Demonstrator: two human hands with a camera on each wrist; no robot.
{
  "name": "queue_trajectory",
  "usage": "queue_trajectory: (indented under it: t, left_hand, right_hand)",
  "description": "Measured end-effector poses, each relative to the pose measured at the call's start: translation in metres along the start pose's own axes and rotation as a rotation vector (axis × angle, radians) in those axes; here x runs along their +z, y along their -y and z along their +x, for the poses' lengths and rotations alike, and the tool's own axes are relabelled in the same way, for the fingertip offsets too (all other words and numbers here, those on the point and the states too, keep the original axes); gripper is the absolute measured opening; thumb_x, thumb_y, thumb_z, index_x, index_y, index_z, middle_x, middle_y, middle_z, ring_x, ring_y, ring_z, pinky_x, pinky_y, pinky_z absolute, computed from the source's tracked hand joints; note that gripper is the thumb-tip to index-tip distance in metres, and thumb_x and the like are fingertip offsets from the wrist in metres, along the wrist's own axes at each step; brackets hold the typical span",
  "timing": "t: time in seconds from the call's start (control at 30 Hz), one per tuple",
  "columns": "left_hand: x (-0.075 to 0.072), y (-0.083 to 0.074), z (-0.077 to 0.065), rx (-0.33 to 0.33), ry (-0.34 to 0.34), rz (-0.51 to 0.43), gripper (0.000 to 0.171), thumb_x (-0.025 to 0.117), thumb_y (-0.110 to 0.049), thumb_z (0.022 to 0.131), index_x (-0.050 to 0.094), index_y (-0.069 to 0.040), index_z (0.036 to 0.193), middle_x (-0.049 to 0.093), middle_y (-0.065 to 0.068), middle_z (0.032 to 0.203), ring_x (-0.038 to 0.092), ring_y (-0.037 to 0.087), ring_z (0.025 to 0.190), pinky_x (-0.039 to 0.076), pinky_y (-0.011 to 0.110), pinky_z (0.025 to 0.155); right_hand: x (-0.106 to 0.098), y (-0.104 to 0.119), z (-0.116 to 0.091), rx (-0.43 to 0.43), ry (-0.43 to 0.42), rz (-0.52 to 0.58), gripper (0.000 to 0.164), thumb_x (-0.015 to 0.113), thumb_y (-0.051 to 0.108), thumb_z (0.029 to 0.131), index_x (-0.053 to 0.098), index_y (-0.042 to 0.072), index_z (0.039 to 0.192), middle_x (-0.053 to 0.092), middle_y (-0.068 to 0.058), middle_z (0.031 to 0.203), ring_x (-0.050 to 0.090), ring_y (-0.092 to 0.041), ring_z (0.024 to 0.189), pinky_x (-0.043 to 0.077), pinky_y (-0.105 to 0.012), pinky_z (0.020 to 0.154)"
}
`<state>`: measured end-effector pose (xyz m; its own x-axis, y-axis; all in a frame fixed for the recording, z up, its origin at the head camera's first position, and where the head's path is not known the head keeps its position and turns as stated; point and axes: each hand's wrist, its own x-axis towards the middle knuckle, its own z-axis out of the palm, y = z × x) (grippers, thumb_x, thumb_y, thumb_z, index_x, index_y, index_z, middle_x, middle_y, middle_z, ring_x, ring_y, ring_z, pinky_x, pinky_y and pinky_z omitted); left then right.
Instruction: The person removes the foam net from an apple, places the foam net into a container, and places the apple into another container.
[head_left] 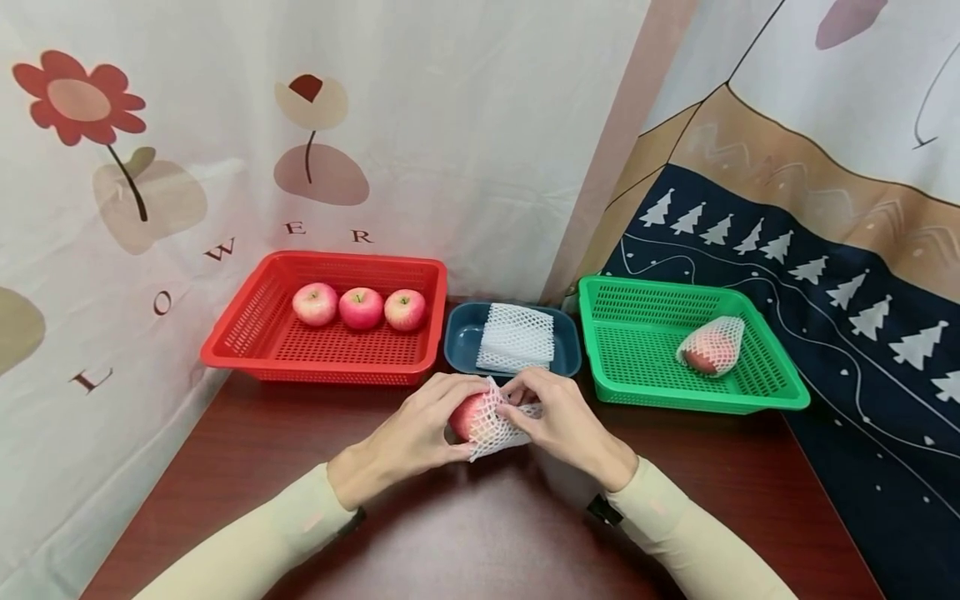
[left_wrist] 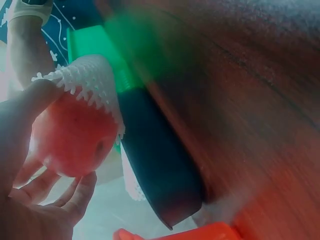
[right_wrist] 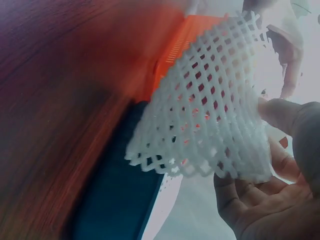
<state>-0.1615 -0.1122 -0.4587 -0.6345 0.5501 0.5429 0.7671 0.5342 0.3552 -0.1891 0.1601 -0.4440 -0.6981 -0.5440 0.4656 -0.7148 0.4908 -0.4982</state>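
Above the table, my left hand (head_left: 423, 423) grips a red apple (left_wrist: 75, 132) with fingers and thumb curled round it. A white foam net sleeve (right_wrist: 205, 110) covers part of that apple; its other end stretches off to the right. My right hand (head_left: 558, 417) pinches the sleeve between thumb and fingers. In the left wrist view the apple's lower side is bare. Just behind the hands, a dark blue tray (head_left: 456, 337) holds more white foam net sleeves (head_left: 517, 337), lying flat.
At the left stands a red basket (head_left: 322, 367) with three bare apples (head_left: 361, 308) in a row. To the right, a green basket (head_left: 675, 398) holds one apple in a net sleeve (head_left: 712, 346). A printed curtain (head_left: 480, 150) hangs behind the brown table (head_left: 480, 533).
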Motion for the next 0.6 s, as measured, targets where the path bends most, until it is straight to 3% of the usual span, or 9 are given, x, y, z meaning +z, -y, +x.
queue_trajectory:
  t: [0.13, 0.37, 0.6]
  left_hand:
    - [0.0010, -0.0002, -0.0003, -0.009, 0.006, -0.008, 0.088, 0.112, -0.017, 0.075, 0.069, -0.007, 0.151, 0.074, 0.010, 0.148, 0.071, 0.026, 0.131, 0.064, 0.046, 0.113]
    - [0.0003, 0.0006, -0.0007, -0.064, 0.027, -0.023, 0.086, 0.112, -0.022, 0.077, 0.069, -0.009, 0.151, 0.074, 0.008, 0.150, 0.070, 0.024, 0.130, 0.065, 0.045, 0.111]
    - [-0.0013, 0.0039, -0.0008, -0.085, -0.009, -0.069, 0.082, 0.109, -0.025, 0.082, 0.068, -0.012, 0.153, 0.074, 0.005, 0.149, 0.070, 0.023, 0.133, 0.065, 0.045, 0.112]
  right_hand:
    - [0.0003, 0.0001, 0.0004, -0.023, -0.027, 0.004, 0.016, 0.096, 0.016, 0.099, 0.082, 0.018, 0.106, 0.076, 0.006, 0.097, 0.071, -0.007, 0.090, 0.064, -0.026, 0.082]
    - [0.0002, -0.0005, -0.0003, -0.046, -0.089, 0.034, 0.013, 0.093, 0.017, 0.101, 0.082, 0.019, 0.107, 0.075, 0.006, 0.101, 0.071, -0.009, 0.091, 0.063, -0.026, 0.079]
    - [-0.0005, -0.0046, -0.0024, -0.046, -0.129, 0.053, 0.014, 0.090, 0.011, 0.103, 0.079, 0.017, 0.110, 0.074, 0.003, 0.101, 0.070, -0.010, 0.088, 0.061, -0.023, 0.075]
